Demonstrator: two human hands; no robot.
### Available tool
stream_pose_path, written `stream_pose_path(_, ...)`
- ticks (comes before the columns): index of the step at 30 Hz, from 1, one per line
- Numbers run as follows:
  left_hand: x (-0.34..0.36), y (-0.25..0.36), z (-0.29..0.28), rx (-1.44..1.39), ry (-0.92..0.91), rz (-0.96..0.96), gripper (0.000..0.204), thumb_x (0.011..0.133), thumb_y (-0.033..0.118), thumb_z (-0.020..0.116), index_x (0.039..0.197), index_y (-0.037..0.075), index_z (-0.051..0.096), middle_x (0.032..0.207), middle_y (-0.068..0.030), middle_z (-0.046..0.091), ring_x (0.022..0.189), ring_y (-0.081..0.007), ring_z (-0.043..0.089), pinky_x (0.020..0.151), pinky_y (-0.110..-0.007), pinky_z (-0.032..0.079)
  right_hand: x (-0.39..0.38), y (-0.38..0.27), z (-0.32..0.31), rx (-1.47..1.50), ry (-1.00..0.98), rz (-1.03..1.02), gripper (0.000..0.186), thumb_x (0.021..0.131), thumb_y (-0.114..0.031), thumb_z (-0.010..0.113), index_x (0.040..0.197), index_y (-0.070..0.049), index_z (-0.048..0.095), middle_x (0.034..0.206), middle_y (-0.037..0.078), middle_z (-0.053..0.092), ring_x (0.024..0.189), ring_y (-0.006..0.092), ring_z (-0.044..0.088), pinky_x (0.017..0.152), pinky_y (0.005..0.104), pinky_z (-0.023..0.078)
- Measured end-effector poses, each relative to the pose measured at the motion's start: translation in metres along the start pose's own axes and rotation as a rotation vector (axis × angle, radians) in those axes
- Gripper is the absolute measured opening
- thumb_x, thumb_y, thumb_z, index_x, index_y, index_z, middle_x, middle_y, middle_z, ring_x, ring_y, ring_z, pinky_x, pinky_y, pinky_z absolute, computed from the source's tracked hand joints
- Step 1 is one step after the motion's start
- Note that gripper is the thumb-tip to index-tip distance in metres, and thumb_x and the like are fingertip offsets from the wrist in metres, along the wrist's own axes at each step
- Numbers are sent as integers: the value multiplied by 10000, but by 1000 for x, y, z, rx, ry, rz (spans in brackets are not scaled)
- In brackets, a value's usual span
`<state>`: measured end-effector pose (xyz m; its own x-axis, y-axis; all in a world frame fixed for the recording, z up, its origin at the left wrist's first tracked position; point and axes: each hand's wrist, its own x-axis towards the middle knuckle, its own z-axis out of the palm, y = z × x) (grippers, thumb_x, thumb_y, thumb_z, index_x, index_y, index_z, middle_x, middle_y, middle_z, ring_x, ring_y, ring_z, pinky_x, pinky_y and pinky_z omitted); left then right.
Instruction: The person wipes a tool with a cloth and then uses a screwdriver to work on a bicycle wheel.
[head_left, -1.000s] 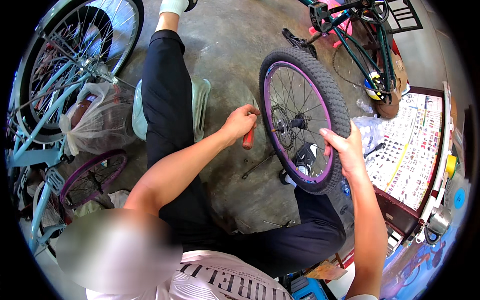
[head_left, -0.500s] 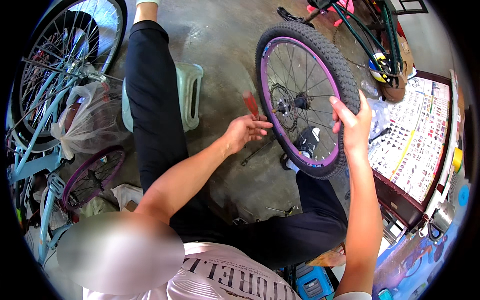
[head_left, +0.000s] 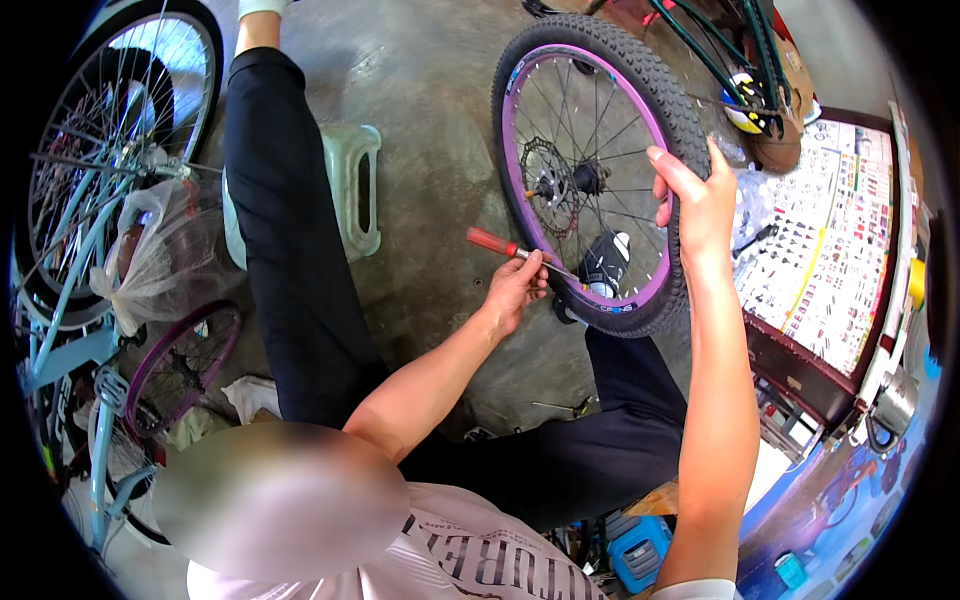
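A bicycle wheel [head_left: 588, 178] with a purple rim, a brake disc and a black knobby tyre stands tilted in front of me, at the right of centre. My right hand [head_left: 697, 200] is closed around the tyre on its right side, thumb toward the rim. Pinched in the fingers of my left hand [head_left: 516, 292] is a screwdriver [head_left: 492, 242] with a red handle. Its handle points up and left, and its thin shaft reaches right to the lower left rim beside the tyre. Whether the tip is under the tyre edge, I cannot tell.
Left of my leg stands a light blue bicycle [head_left: 65, 345], with a plastic bag [head_left: 165, 255] and a small purple rim [head_left: 165, 400] beside it. A pale green stool [head_left: 365, 190] is near my leg. On the right is a table with a printed sheet [head_left: 830, 240].
My left hand has moved right and slightly down in the picture. The screwdriver has turned from a nearly upright handle to a slanted one, its shaft now at the rim.
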<state>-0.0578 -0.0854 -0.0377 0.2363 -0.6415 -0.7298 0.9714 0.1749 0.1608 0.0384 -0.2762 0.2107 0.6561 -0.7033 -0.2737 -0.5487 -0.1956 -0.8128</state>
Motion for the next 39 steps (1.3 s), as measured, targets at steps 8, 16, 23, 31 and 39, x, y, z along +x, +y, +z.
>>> stream_pose_path(8,2,-40,26,304,2,128,181,1018,304,711,1056,127,716,1000,33,734,883,-66,657,725,-271,520,7,7,-1,18,17,21,728,815,-211,827,1382,136,528,648,42,610,464,117,526,426,288,406)
stream_pose_path(16,-10,-41,10,384,-15,-21,152,1037,257,690,1064,107,691,972,14,722,817,-88,675,705,-277,555,2,2,0,45,18,12,360,822,-204,827,1050,22,665,652,34,606,478,108,521,416,282,396)
stream_pose_path(23,-3,-12,16,98,23,74,117,1046,154,657,1111,65,621,1032,-86,740,851,-156,740,743,-317,631,5,3,-1,29,23,12,410,821,-217,826,1081,55,665,649,43,608,463,109,517,419,278,398)
stream_pose_path(31,15,-30,22,40,89,45,105,1042,133,656,1101,90,581,1088,-104,751,912,-183,742,850,-350,636,5,5,0,5,49,56,295,843,-220,787,1039,-29,678,676,32,604,482,108,512,438,260,387)
stream_pose_path(39,15,-28,32,334,52,109,110,1087,213,593,1114,117,547,1003,-80,775,821,-126,736,591,-249,498,3,0,2,-2,31,50,309,846,-227,786,1056,-30,674,681,35,609,490,105,511,449,252,392)
